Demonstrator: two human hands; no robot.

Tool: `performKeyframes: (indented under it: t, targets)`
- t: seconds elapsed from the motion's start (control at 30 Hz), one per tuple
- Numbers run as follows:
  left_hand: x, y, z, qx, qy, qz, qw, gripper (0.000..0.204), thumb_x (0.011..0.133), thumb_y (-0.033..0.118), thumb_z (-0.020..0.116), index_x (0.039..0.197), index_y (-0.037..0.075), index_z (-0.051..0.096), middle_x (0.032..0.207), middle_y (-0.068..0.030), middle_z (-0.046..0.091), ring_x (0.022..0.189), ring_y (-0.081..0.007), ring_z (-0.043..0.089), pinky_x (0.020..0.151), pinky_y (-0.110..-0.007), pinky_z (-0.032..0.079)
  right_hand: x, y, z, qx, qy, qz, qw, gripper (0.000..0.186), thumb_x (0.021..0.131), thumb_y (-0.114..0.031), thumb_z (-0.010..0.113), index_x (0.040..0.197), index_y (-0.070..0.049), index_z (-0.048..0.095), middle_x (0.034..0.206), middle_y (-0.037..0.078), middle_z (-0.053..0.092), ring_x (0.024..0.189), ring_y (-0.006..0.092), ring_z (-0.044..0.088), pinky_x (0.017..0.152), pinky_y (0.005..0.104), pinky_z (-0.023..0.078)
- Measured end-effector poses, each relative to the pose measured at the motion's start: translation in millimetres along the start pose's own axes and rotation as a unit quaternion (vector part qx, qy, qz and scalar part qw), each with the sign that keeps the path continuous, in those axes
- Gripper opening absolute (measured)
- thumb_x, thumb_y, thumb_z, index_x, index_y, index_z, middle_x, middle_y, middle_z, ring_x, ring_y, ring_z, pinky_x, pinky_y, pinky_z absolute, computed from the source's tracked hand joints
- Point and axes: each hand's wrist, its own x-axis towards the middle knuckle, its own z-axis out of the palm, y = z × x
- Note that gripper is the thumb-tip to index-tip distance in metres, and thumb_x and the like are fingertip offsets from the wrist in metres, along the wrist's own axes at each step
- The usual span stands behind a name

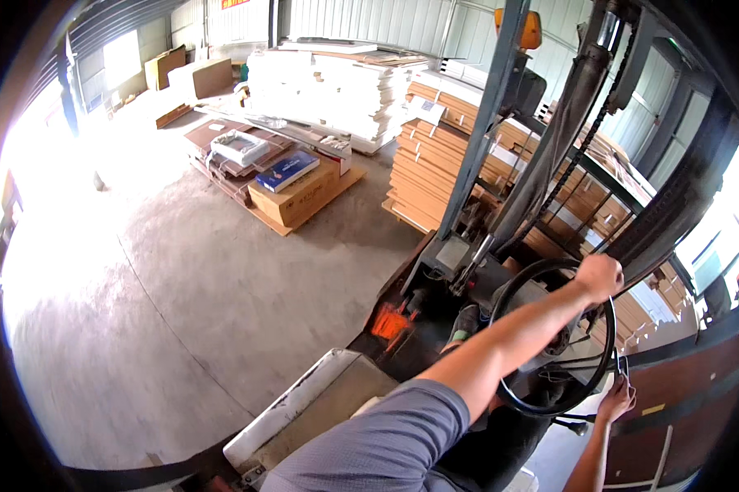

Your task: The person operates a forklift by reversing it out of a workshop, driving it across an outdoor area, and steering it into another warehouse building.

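Observation:
I sit at the controls of a forklift. My left hand (601, 277) is closed around the upper right of the black steering wheel (501, 305), with the grey-sleeved arm stretched across in front of it. Lower down to the right of the wheel, my right hand (618, 399) is curled at a thin metal lever (624, 367); its fingers are small and partly hidden. A black-knobbed lever (576, 426) sticks out below the wheel. My shoe (465, 318) rests in the footwell beside the pedals.
Stacks of flat brown cartons (429, 176) stand ahead, behind the forklift mast (579, 123). At the left ahead, a blue box (287, 170) lies on a brown carton (291, 203). Piled white sheets (328, 94) stand farther back. Concrete floor (246, 287) stretches left.

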Motion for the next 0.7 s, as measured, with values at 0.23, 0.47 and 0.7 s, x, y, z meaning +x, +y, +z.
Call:
performKeyframes:
  t: [0.23, 0.47, 0.7]
  targets:
    - [-100, -35, -104, 0.008, 0.069, -0.021, 0.997, 0.027, 0.091, 0.029, 0.068, 0.075, 0.007, 0.066, 0.073, -0.0153, 0.069, 0.071, -0.0391, 0.068, 0.064, -0.05, 0.053, 4, 28, 2, -0.034, 0.036, -0.02, 0.999, 0.035, 0.108, -0.039, 0.052, 0.119, -0.017, 0.076, 0.102, 0.005, 0.074, 0.105, 0.026, 0.065, 0.102, 0.0495, 0.042]
    - [-236, 10, -97, -0.027, 0.032, 0.084, 0.996, 0.02, 0.089, 0.018, 0.072, 0.076, 0.008, 0.061, 0.067, -0.0109, 0.062, 0.065, -0.032, 0.065, 0.064, -0.044, 0.051, 5, 16, -18, -0.005, -0.005, -0.004, 1.0, 0.033, 0.107, -0.036, 0.053, 0.124, -0.014, 0.072, 0.107, 0.008, 0.073, 0.112, 0.0283, 0.063, 0.108, 0.0508, 0.037]
    - [-194, -7, -46, -0.031, 0.024, 0.097, 0.994, 0.021, 0.088, 0.016, 0.071, 0.073, 0.007, 0.06, 0.066, -0.0112, 0.062, 0.068, -0.0328, 0.065, 0.066, -0.044, 0.051, 49, 53, 24, 0.079, -0.075, -0.069, 0.992, 0.033, 0.099, -0.02, 0.06, 0.13, -0.01, 0.056, 0.112, 0.014, 0.07, 0.113, 0.0358, 0.061, 0.109, 0.054, 0.033]
